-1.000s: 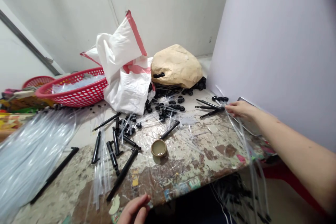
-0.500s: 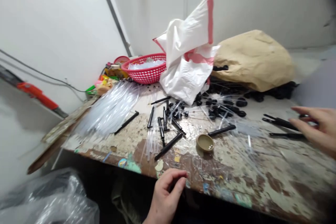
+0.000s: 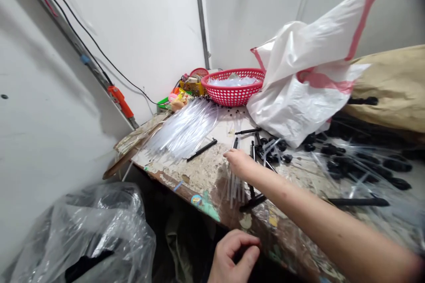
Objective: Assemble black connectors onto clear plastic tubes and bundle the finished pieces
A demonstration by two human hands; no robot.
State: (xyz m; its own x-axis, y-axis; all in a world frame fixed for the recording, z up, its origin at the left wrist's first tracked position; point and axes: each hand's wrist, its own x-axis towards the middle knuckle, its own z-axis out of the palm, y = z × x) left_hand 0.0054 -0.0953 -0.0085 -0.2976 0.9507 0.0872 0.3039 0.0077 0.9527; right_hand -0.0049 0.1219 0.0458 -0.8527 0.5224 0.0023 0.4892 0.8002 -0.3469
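Note:
My right hand (image 3: pixel 238 162) is over the middle of the worktable, fingers bent down and together. It lies across a black plastic rod (image 3: pixel 235 143) and above a bundle of clear thin tubes (image 3: pixel 236 190); its fingertips are hidden, so I cannot tell what they grip. My left hand (image 3: pixel 234 254) is at the table's front edge, fingers curled and thumb close to the index tip; anything between them is too small to make out. More black rods lie around, one (image 3: pixel 202 150) left of the right hand and another (image 3: pixel 253 202) under the right forearm.
A heap of clear tubes (image 3: pixel 187 130) lies on the worktable (image 3: pixel 206 172) at left. Behind are a red basket (image 3: pixel 232 95), a white sack (image 3: pixel 292 101) and a brown paper bag (image 3: pixel 395 79). Black parts (image 3: pixel 365 161) lie at right. A clear plastic bag (image 3: pixel 109 221) is below left.
My right hand has swung left from the black rods at the far right to the middle of the table. The view has turned left. My left hand keeps its curled pose.

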